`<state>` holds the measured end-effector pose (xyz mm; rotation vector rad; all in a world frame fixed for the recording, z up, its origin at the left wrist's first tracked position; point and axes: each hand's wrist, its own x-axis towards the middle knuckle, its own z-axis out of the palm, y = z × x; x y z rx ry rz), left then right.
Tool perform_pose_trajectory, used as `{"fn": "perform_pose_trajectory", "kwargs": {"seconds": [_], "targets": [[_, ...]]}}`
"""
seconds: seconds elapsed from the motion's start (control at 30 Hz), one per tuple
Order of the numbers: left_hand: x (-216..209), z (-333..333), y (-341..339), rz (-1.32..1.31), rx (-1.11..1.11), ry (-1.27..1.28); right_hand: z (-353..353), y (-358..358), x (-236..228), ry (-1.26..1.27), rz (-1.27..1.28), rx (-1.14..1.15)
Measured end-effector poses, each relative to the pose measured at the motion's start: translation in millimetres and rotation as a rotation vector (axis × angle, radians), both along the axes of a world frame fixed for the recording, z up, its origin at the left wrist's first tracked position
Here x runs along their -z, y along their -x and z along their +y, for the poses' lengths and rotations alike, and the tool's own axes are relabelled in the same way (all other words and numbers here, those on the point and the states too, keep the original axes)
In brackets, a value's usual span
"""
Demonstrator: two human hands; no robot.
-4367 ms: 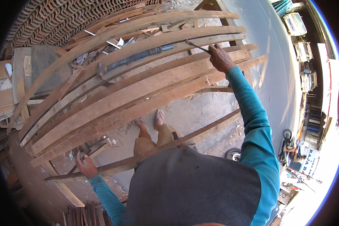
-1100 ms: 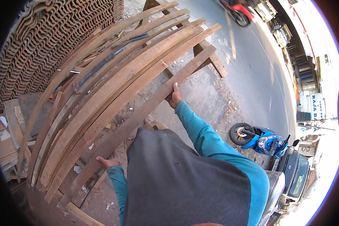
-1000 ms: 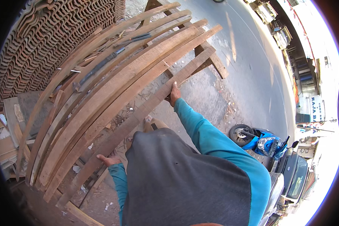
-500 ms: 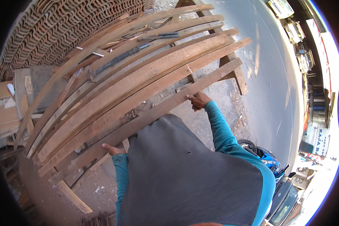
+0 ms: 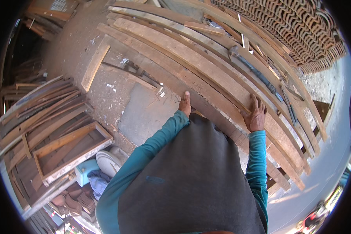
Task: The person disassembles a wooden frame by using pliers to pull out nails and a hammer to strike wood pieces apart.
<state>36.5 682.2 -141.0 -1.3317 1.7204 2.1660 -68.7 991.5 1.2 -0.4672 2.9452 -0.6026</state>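
Several long wooden planks lie side by side in front of me, slanting from upper left to lower right. My left hand (image 5: 185, 104) is closed on the nearest, darker plank (image 5: 212, 112), its thumb on top and its other fingers hidden. My right hand (image 5: 256, 116) spans a wider, paler plank (image 5: 199, 64) farther in, its fingers over the top and its thumb at the near edge. Beyond that hand, a long dark tool with a blue end (image 5: 257, 73) and dark long-handled pincers (image 5: 289, 107) rest on the planks.
Stacked clay roof tiles (image 5: 284, 31) stand at the far right. A short board (image 5: 95, 64) lies on the ground at the left. Nearby are a wooden frame (image 5: 72, 150), piled timber (image 5: 39, 121) and a light blue container (image 5: 85, 171). A grey road (image 5: 323, 156) runs along the right.
My view has swung left, bringing the timber pile and frame into sight. My right hand has moved from the nearest plank to the wider one; my left stays on the nearest.
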Motion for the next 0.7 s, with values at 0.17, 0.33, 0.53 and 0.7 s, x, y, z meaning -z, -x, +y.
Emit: {"fn": "perform_pose_trajectory", "kwargs": {"seconds": [0.17,0.33,0.53,0.7], "targets": [[-0.8,-15.1,3.1,-0.125,0.130,0.243,-24.4,19.6,5.0,-0.184,0.024,0.047],[-25.4,-13.3,5.8,-0.182,0.256,0.359,-18.3,29.2,17.1,-0.182,-0.039,-0.008],[-50.3,-38.4,-3.9,-0.413,0.606,0.350,-14.7,2.8,7.2,-0.126,-0.034,-0.027],[-147.2,-63.0,33.5,-0.097,1.045,0.558,-11.7,-65.5,-46.0,-0.162,0.045,0.081]]}}
